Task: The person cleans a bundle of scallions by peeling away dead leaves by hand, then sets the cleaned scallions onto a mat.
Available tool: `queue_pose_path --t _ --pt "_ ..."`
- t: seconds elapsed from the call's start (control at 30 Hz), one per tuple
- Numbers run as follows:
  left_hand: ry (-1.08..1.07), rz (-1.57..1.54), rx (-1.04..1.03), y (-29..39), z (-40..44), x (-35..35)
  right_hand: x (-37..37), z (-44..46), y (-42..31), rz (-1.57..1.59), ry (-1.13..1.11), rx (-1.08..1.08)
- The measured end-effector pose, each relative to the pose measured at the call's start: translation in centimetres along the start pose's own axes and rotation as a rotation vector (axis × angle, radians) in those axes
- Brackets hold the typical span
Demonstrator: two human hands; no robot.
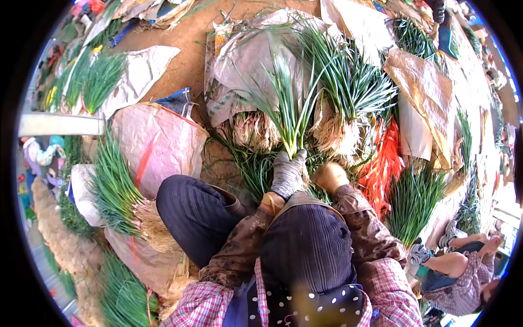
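Left hand [287,174]: It has a grey glove [284,183] on. I have it closed tight round the low end of a green bunch [292,111].
Green bunch: It sticks up out of my fist, out in front of me, near the middle. The long leaves spread out at the top. My fist hides the bottom, so I can't tell what that looks like.
Right hand [330,177]: It is just beside my left hand and looks blurry. I can't tell how far open it is, or if it has hold of anything.
Loose leaves [255,177]: They lie low down, under and around my hands.
Big bundle [351,82]: It is past my hands, a bit to the right. Its pale roots [338,133] point back toward me.
Pinkish roots [254,131]: They poke out from under a pale sack [239,73], to the left of the green bunch.
Red strips [384,169]: They are in a messy heap right of my right hand, near the right bundle [417,204].
Pink sack [163,144]: It is on my left, with a red band [146,161] on it. The left bundle [114,188] lies by it, and its shaggy roots [158,226] are near my left knee [190,212].
My clothes: I have brown sleeves [370,229], a check shirt [389,283] and a spotty apron [340,308].
Other person [457,272]: They are off to the right, well apart from my hands.
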State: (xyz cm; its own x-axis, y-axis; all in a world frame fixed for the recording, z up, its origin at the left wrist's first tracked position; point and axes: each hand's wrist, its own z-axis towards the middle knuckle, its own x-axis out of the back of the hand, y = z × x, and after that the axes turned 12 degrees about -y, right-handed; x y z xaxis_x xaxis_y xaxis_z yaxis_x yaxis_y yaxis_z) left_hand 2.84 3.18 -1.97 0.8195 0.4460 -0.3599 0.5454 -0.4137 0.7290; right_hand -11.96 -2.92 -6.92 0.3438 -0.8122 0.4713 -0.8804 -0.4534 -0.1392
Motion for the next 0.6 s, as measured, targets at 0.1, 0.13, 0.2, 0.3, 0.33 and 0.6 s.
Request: queue_pose_path --t 0.1,0.13,0.2,0.3,0.33,0.6 --pt "-0.031 -0.029 -0.034 -1.0 0.5 0.4 6.1 -1.1 1.7 0.237 0.993 -0.074" --pt "-0.050 0.025 0.084 -0.7 0.5 0.6 11.8 -3.9 -1.1 0.150 0.731 -0.395" --pt "-0.085 0.132 0.320 0.7 0.4 0.7 12.4 0.8 3.0 0.015 0.962 -0.212" --pt "-0.127 -0.010 0.241 1.5 -0.4 -0.2 13.6 1.4 3.3 0.068 1.004 -0.107" --pt "-0.151 -0.056 0.192 1.3 -0.5 -0.2 14.1 -0.4 1.4 0.009 0.906 -0.169" --pt "-0.241 -0.017 0.053 0.2 -0.1 -0.4 4.0 -4.4 -2.8 0.995 0.691 0.304"
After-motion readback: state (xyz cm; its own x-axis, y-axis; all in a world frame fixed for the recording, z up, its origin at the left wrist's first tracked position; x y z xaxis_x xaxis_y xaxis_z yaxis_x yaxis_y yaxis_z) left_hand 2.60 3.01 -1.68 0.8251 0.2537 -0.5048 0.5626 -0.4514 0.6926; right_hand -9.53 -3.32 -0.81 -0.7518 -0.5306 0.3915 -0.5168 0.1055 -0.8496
